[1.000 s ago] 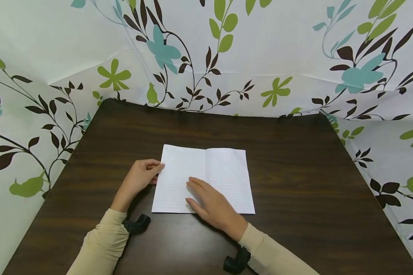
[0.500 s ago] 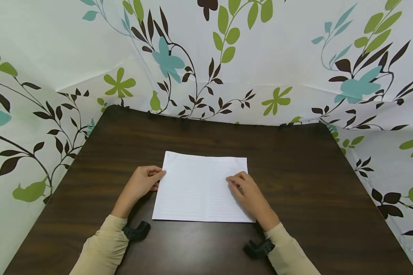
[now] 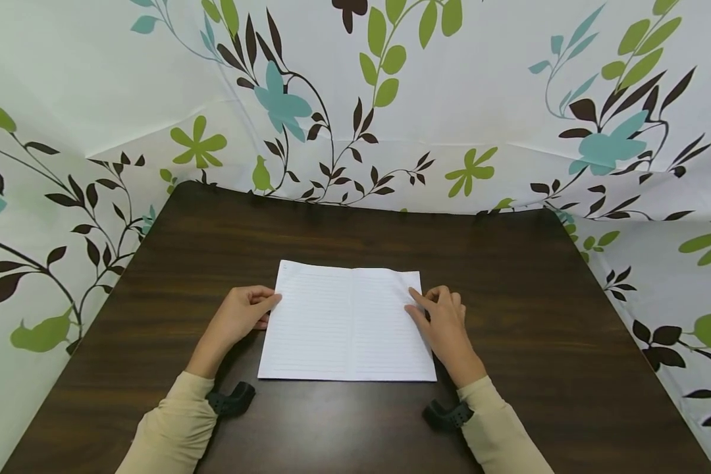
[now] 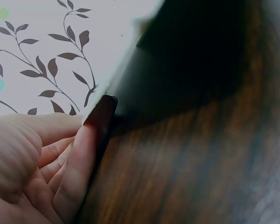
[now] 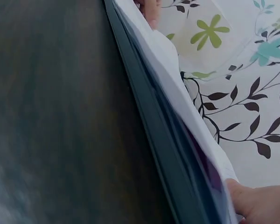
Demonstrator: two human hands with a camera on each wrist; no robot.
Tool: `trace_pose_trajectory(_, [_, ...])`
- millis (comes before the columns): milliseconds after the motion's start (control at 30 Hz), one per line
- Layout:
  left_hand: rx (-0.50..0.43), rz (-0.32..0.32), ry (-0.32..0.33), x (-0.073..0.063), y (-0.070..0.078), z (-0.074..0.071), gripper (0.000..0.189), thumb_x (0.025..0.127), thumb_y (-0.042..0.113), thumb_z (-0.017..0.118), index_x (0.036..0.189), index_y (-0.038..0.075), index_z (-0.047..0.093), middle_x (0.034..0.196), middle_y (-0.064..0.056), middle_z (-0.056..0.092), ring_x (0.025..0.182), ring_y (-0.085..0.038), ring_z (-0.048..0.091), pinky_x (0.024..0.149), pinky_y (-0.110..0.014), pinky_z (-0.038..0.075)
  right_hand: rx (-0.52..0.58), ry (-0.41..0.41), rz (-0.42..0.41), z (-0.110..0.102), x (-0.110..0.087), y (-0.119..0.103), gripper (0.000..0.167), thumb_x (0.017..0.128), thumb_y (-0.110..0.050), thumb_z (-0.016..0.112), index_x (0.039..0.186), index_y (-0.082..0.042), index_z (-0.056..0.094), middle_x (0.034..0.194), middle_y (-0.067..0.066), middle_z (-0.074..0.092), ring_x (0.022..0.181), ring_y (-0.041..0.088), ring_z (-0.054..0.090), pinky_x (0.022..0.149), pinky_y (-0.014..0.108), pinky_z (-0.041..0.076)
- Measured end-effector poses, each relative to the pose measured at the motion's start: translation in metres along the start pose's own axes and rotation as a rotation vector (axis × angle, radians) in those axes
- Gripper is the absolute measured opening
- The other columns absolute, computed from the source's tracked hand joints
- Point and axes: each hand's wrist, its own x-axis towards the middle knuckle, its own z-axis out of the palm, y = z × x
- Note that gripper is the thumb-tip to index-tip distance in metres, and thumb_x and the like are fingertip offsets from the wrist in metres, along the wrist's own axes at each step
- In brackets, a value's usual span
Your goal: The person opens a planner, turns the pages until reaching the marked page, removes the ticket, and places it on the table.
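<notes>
An open notebook with white lined pages lies on the dark wooden table. My left hand grips its left edge, thumb on top and fingers underneath; the left wrist view shows this hand at the edge, with the dark underside of the notebook beside it. At the right edge, my right hand has its thumb and index fingertip on the right page, pinching the paper, while the other fingers are curled beyond the edge. From the right wrist, the notebook's edge shows loosely stacked sheets, with the right thumb against it.
The brown table extends around the notebook on all sides. A white cloth with leaf and flower prints hangs behind and beside the table. Black straps sit at both wrists over pale sleeves.
My right hand has moved from the middle of the notebook to its right edge, where thumb and index fingertip now pinch. The right page lies smoother across the fold. The left hand keeps its grip.
</notes>
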Motion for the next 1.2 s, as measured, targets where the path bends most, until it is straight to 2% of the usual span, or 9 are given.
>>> trace_pose_trajectory(167, [0.003,0.007,-0.002,0.001,-0.001,0.0,0.037,0.104,0.025,0.066,0.125,-0.005,0.069,0.09,-0.008,0.072,0.071,-0.012,0.065,0.065,-0.023,0.061,-0.04,0.093,-0.076,0.001,-0.003,-0.003,0.037,0.099,-0.028,0.073,0.134,-0.016,0.071,0.1,0.008,0.061,0.085,0.024,0.042,0.077,0.04,0.022])
trace_pose_trajectory(300, [0.009,0.008,-0.011,0.001,-0.001,0.0,0.037,0.104,0.026,0.066,0.126,-0.004,0.069,0.091,-0.008,0.072,0.072,-0.012,0.065,0.066,-0.024,0.061,-0.072,0.139,-0.115,0.001,-0.004,-0.003,0.038,0.096,-0.025,0.076,0.133,-0.013,0.073,0.088,0.006,0.064,0.073,0.019,0.047,0.075,0.038,0.022])
trace_pose_trajectory(500, [0.007,0.004,-0.009,0.001,0.0,0.001,0.038,0.104,0.026,0.066,0.126,-0.005,0.069,0.091,-0.009,0.072,0.071,-0.011,0.065,0.065,-0.023,0.061,-0.074,0.216,-0.131,0.002,-0.003,-0.007,0.047,0.092,-0.02,0.08,0.136,-0.007,0.069,0.086,0.006,0.061,0.077,0.022,0.048,0.075,0.039,0.022])
trace_pose_trajectory(600, [0.009,0.004,-0.011,0.001,0.0,0.0,0.038,0.104,0.026,0.066,0.126,-0.005,0.069,0.091,-0.009,0.072,0.071,-0.011,0.065,0.065,-0.023,0.061,-0.019,0.21,-0.109,0.001,-0.002,-0.009,0.058,0.092,-0.014,0.08,0.145,-0.003,0.06,0.087,0.006,0.059,0.08,0.024,0.048,0.077,0.04,0.021])
trace_pose_trajectory(767, [0.015,0.006,-0.014,0.003,-0.001,-0.002,0.039,0.104,0.027,0.066,0.127,-0.004,0.069,0.092,-0.008,0.072,0.071,-0.012,0.065,0.065,-0.023,0.061,0.198,0.105,0.031,-0.001,0.005,-0.014,0.075,0.097,-0.009,0.074,0.16,0.001,0.035,0.093,0.009,0.056,0.085,0.023,0.046,0.079,0.04,0.016])
trace_pose_trajectory(867, [0.019,0.009,-0.018,0.003,-0.003,-0.003,0.039,0.104,0.029,0.066,0.127,-0.003,0.069,0.092,-0.009,0.071,0.071,-0.013,0.065,0.065,-0.023,0.061,0.295,0.085,0.106,0.0,0.011,-0.014,0.064,0.099,-0.016,0.07,0.156,-0.002,0.044,0.095,0.011,0.057,0.084,0.023,0.048,0.079,0.039,0.017])
trace_pose_trajectory(967, [0.029,0.008,-0.02,0.002,-0.002,-0.003,0.04,0.104,0.03,0.066,0.128,-0.002,0.069,0.091,-0.009,0.071,0.071,-0.013,0.065,0.065,-0.023,0.061,0.363,0.127,0.136,0.001,0.015,-0.014,0.044,0.101,-0.023,0.069,0.141,-0.006,0.062,0.091,0.01,0.058,0.082,0.022,0.05,0.081,0.039,0.018])
trace_pose_trajectory(1100, [0.036,0.01,-0.018,0.002,-0.001,-0.002,0.04,0.104,0.03,0.067,0.127,-0.002,0.069,0.092,-0.009,0.071,0.071,-0.013,0.065,0.065,-0.023,0.061,0.409,0.205,0.126,0.002,0.018,-0.016,0.025,0.102,-0.025,0.069,0.118,-0.006,0.069,0.085,0.009,0.057,0.08,0.023,0.05,0.084,0.038,0.019])
trace_pose_trajectory(1200, [0.035,0.012,-0.019,0.002,-0.002,-0.002,0.04,0.104,0.03,0.067,0.127,-0.002,0.07,0.091,-0.009,0.071,0.071,-0.013,0.065,0.065,-0.023,0.061,0.395,0.224,0.107,0.002,0.02,-0.018,0.02,0.102,-0.019,0.067,0.117,-0.005,0.069,0.087,0.01,0.056,0.079,0.022,0.05,0.083,0.035,0.028])
